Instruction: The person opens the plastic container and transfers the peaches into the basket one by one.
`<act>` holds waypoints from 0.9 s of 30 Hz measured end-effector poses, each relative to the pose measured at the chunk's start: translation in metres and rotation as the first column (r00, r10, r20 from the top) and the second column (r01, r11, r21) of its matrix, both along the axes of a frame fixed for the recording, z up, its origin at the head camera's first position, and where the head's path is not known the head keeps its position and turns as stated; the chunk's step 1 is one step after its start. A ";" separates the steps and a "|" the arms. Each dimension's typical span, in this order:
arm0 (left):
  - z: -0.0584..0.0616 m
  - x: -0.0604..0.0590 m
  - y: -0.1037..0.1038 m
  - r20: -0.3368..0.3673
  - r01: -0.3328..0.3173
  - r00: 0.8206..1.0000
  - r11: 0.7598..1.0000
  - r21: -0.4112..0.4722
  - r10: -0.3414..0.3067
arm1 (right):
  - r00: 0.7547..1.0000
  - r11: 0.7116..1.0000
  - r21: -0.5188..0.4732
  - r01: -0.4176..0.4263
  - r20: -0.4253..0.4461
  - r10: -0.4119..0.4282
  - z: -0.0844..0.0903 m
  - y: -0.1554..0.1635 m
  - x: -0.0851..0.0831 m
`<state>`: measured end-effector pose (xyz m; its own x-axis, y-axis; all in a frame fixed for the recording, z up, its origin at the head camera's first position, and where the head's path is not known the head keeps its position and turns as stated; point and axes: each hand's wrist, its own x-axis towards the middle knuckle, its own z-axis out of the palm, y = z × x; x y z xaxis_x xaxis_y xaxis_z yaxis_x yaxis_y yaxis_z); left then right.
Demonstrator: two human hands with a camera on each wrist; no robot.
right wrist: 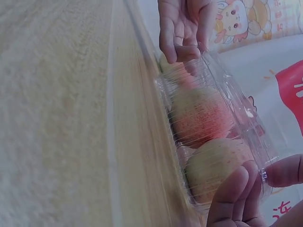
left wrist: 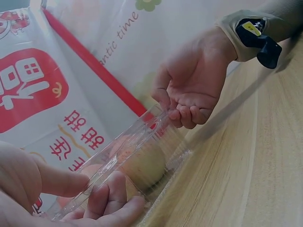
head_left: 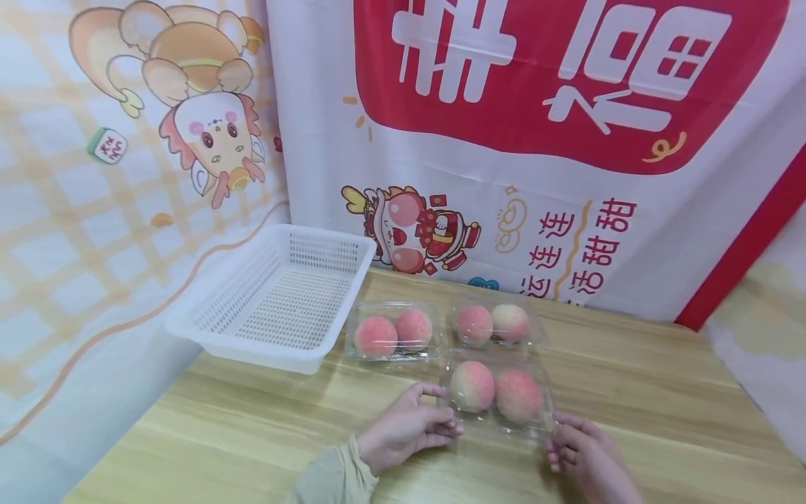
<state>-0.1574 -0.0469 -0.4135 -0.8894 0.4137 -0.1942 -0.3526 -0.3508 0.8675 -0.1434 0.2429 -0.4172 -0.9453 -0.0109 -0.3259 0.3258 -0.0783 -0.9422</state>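
A clear plastic clamshell box [head_left: 494, 422] with two pink-and-cream peaches [head_left: 472, 386] lies between my hands at the front of the group. My left hand [head_left: 409, 428] pinches its left end, thumb on the rim and fingers beneath it, as the left wrist view shows. At the opposite end, my right hand [head_left: 587, 451] pinches the rim between thumb [right wrist: 285, 171] and fingers. Seen from the right wrist, the ribbed side of the box [right wrist: 201, 109] stands close over the wooden table. Its lid is down over the peaches.
Behind it is another two-peach box [head_left: 497, 325], and a third box [head_left: 395, 332] sits to its left. A white slotted plastic basket [head_left: 308, 357] stands at the table's [head_left: 252, 420] back left. Printed cloth [head_left: 315, 140] hangs along the back and sides.
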 end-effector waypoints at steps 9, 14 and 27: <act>-0.001 -0.001 -0.002 0.002 -0.008 1.000 1.000 0.009 0.008 | 1.000 0.999 -0.015 0.029 -0.011 -0.029 0.002 -0.008 -0.002; -0.001 -0.003 -0.005 0.012 -0.006 1.000 1.000 0.015 0.006 | 0.999 0.999 -0.017 0.032 -0.003 -0.032 0.002 -0.009 -0.003; -0.001 -0.003 -0.002 0.023 0.013 1.000 0.999 0.035 -0.014 | 0.999 0.999 -0.021 0.044 -0.019 -0.045 0.002 -0.006 0.002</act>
<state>-0.1602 -0.0490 -0.4145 -0.8791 0.4324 -0.2005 -0.3777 -0.3755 0.8464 -0.1410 0.2366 -0.4152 -0.9512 0.0249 -0.3077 0.3032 -0.1113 -0.9464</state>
